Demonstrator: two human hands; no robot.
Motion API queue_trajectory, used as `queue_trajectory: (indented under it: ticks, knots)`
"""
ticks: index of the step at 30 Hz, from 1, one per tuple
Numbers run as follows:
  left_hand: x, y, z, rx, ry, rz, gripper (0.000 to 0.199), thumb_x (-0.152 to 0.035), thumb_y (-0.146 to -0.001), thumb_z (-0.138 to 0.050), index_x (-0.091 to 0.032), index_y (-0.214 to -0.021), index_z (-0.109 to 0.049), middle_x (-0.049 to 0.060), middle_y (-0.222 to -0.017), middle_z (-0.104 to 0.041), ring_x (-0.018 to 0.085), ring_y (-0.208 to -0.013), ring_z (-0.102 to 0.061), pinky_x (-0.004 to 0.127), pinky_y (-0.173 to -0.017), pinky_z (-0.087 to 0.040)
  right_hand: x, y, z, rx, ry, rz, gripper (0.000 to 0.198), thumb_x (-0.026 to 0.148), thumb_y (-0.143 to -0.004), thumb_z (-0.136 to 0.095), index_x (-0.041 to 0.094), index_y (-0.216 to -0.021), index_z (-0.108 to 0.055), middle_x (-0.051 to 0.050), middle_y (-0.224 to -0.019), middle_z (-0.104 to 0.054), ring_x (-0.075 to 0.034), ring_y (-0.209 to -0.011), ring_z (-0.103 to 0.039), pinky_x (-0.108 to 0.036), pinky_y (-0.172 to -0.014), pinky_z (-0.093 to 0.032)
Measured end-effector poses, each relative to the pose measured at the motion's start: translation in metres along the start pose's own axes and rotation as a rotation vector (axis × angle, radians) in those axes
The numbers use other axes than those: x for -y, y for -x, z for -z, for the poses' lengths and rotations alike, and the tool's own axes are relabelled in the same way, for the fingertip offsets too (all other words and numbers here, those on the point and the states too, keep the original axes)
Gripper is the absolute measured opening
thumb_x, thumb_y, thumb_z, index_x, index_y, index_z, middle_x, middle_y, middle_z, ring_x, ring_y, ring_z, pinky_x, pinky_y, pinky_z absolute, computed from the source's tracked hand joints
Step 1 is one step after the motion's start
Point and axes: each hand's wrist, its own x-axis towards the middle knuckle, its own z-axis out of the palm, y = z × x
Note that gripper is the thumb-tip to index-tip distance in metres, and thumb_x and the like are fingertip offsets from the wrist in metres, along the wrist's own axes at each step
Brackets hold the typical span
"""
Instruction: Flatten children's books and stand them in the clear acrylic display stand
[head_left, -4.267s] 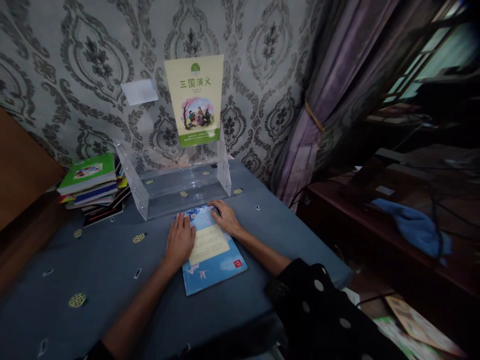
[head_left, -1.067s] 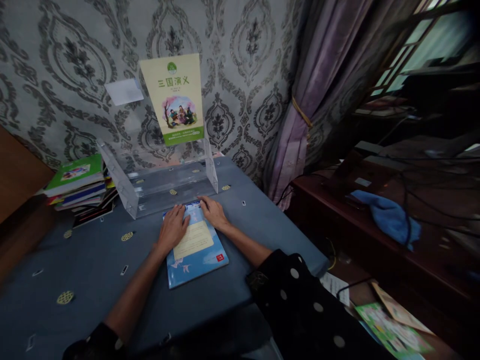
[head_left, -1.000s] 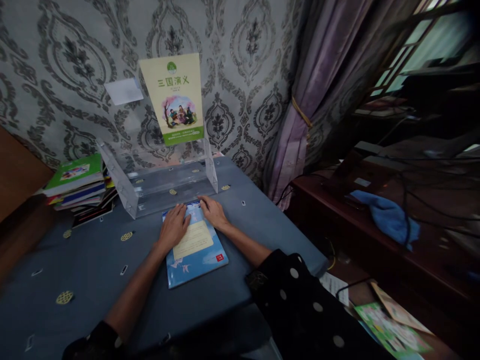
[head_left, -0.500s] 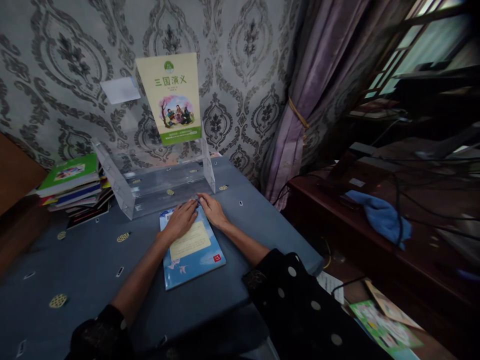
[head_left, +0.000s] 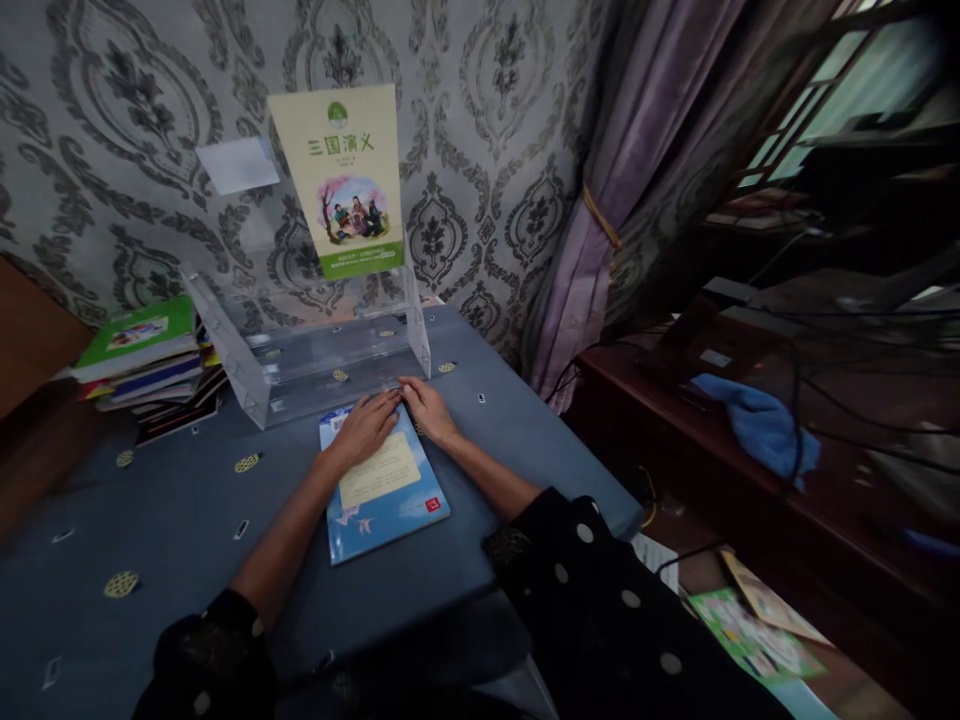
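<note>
A blue paperback book [head_left: 405, 522] with a pale yellow text panel lies on the desk. My left hand [head_left: 366, 428] rests flat across its upper part, fingers stretched toward the top right corner. At that corner my right hand [head_left: 427, 408] has its fingers drawn together around the book's edge; the fingertips of both hands nearly meet there. Just beyond stands a clear acrylic stand [head_left: 330, 335], its shelf bare. Above the stand a cream and green book [head_left: 345, 190] shows its front cover upright.
On the left, a stack of books [head_left: 150, 365] sits on the patterned blue desk cover [head_left: 525, 450]. A white card [head_left: 238, 166] shows against the wallpaper. To the right are a purple curtain [head_left: 600, 230], a dark red desk with cables and a blue cloth [head_left: 757, 425], and books below [head_left: 757, 630].
My left hand has shifted slightly right along the book's top, its fingertips closer to the corner. My right hand stays at the corner. The view has tilted a little.
</note>
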Motion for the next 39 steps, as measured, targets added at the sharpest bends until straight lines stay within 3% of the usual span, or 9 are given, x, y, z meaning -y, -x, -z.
queue_trajectory:
  ticks: [10,19,39]
  knots:
    - [-0.002,0.001,-0.001,-0.005,0.012,0.017,0.048,-0.035,-0.104,-0.029,-0.021,-0.146,-0.047,0.007,-0.154,-0.046,0.018,-0.146,-0.038,0.044,-0.123,-0.023,0.002,0.007,0.003,-0.001,-0.029,0.004,0.036,0.024,-0.102,-0.037,0.017,-0.127,-0.062,-0.010,-0.125,-0.071,-0.018,-0.117,-0.066,-0.031,-0.102,-0.048]
    - [-0.004,-0.002,-0.004,0.010,-0.008,0.044,0.050,-0.036,-0.103,-0.035,-0.017,-0.148,-0.041,0.012,-0.157,-0.041,0.021,-0.146,-0.037,0.045,-0.122,-0.024,0.005,0.007,0.002,0.011,-0.038,-0.020,0.038,0.025,-0.101,-0.038,0.019,-0.128,-0.063,-0.008,-0.126,-0.070,-0.019,-0.118,-0.064,-0.033,-0.104,-0.047]
    - [-0.012,0.007,0.002,0.003,0.052,-0.014,0.050,-0.042,-0.105,-0.028,-0.019,-0.146,-0.045,0.009,-0.154,-0.047,0.019,-0.146,-0.038,0.045,-0.123,-0.023,-0.016,0.014,-0.001,-0.037,-0.212,0.026,0.033,0.032,-0.100,-0.043,0.022,-0.122,-0.066,-0.006,-0.114,-0.074,-0.021,-0.109,-0.069,-0.037,-0.099,-0.052]
